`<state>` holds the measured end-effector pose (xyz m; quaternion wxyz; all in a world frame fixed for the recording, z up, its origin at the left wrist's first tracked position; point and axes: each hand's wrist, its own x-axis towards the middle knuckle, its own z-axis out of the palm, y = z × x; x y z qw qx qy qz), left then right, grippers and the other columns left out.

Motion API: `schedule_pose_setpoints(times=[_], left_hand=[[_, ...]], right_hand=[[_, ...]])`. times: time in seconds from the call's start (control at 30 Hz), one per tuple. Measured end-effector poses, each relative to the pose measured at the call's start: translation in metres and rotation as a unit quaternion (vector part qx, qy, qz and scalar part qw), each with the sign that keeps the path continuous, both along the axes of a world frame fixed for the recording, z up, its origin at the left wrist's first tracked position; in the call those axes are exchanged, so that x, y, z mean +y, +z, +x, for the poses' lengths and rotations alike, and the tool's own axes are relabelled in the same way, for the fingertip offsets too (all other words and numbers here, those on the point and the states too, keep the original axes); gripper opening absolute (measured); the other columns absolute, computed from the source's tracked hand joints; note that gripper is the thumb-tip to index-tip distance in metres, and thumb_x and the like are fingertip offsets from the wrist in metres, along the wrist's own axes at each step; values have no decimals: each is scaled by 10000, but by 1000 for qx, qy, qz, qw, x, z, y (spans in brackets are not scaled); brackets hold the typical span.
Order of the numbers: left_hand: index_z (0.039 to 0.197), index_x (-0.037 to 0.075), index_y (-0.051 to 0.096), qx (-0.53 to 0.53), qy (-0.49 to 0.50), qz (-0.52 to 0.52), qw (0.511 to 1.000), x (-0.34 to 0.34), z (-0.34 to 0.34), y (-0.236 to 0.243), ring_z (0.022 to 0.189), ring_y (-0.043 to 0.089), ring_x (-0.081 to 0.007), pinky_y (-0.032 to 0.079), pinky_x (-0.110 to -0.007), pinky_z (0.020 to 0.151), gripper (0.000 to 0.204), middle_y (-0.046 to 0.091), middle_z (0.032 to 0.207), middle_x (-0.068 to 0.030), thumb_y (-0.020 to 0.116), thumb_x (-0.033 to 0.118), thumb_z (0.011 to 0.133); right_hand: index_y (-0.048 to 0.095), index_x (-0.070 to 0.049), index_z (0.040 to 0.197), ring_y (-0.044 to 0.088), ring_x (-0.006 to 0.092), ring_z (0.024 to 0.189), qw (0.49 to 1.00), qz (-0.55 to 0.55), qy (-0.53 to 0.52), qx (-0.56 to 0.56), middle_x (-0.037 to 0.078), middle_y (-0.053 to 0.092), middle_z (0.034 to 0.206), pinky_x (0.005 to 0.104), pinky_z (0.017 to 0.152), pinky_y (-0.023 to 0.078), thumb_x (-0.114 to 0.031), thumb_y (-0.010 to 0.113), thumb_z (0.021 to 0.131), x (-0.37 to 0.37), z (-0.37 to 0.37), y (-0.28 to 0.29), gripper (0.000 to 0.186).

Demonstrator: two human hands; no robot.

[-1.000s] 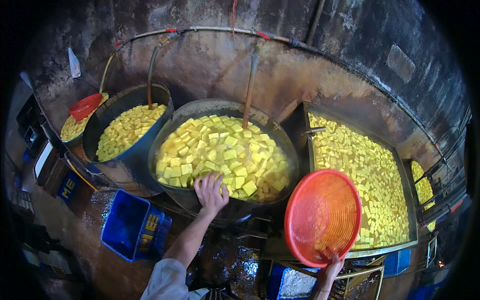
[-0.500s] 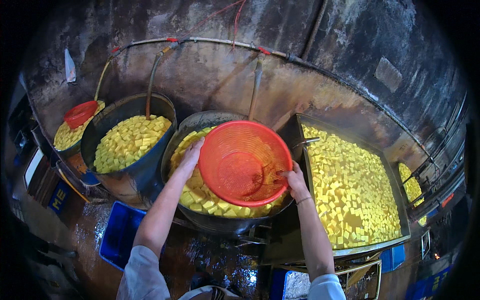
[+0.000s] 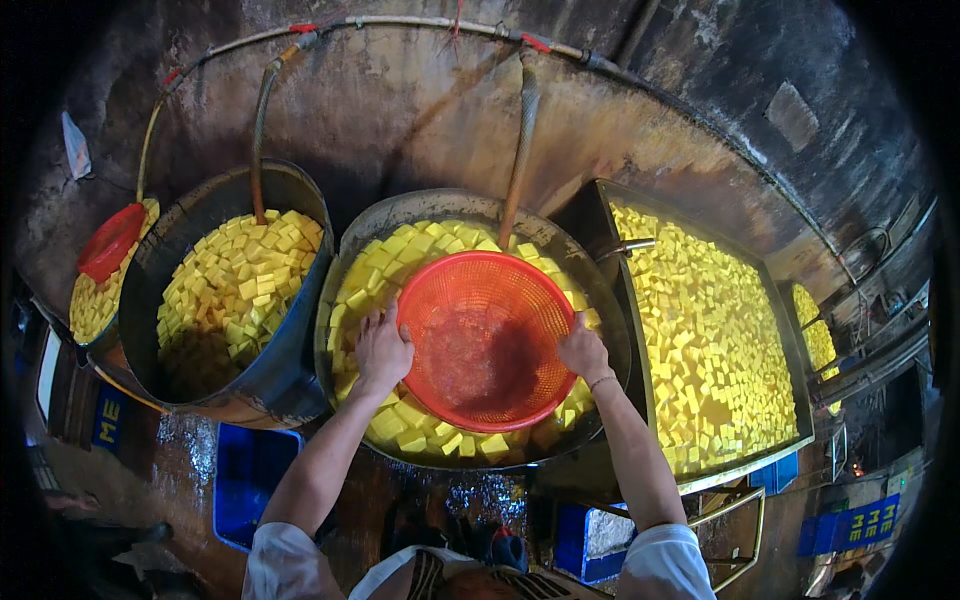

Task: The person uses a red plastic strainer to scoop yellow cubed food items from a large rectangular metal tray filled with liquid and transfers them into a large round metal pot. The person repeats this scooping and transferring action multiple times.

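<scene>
A round red plastic colander (image 3: 540,315) sits low over the middle vat (image 3: 400,208), among the yellow cubes (image 3: 395,245) that fill it. My left hand (image 3: 383,352) grips the colander's rim on the left, thumb toward its inside. On the opposite side, my right hand (image 3: 584,352) closes around the rim. No cubes show inside the colander; its bottom looks greyish, and I cannot tell whether liquid is in it. The colander's underside is hidden. A hose (image 3: 520,150) hangs down into the vat just behind it.
Left stands another round vat (image 3: 285,365) of yellow cubes, with a second red colander (image 3: 110,243) beyond it. A rectangular metal tank (image 3: 735,475) of cubes and a metal spout (image 3: 630,245) are on the right. Blue crates (image 3: 240,480) stand on the wet floor; pipes (image 3: 430,22) run along the wall.
The colander has gone from tilted and raised to nearly level and lower in the middle vat, both hands still on its rim. My view has shifted downward.
</scene>
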<state>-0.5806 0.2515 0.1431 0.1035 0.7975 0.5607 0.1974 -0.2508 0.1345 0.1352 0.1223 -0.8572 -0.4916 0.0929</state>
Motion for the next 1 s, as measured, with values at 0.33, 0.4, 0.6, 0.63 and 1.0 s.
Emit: schedule_pose_setpoints(times=[0.33,0.4,0.6,0.63,1.0], left_hand=[[1377,22,412,77,39,-6,996,-17,19,-17,1152,457,-363,400,-496,945,583,511,1176,-198,581,172,840],[1376,19,415,93,57,-1,994,-20,21,-27,1164,456,-365,399,-490,955,596,513,1191,-199,594,168,828],[1364,25,430,141,86,13,986,-22,26,-48,1102,549,-364,438,-469,936,646,599,1145,-205,647,168,773],[1356,24,435,125,79,1,989,-19,29,-42,1058,581,-365,458,-471,911,645,622,1111,-204,653,168,767],[1327,33,462,34,41,-3,999,-27,46,72,955,656,-381,518,-471,837,626,680,973,-228,670,376,847]], right_hand=[[347,28,1198,681,407,792,997,-64,20,-46,265,669,822,506,720,543,-241,536,844,2,6,-35,484],[387,5,1126,697,376,794,995,-70,42,-61,227,689,838,464,713,558,-219,539,848,4,4,-36,389],[462,4,1109,702,354,794,995,-61,64,-38,203,697,869,440,706,568,-222,549,856,13,13,-43,351],[479,8,1094,701,354,794,996,-47,63,-37,201,697,867,440,710,568,-220,556,851,14,16,-41,342],[592,13,960,679,379,872,993,94,53,-57,239,679,887,447,778,561,-189,647,772,-4,55,71,281]])
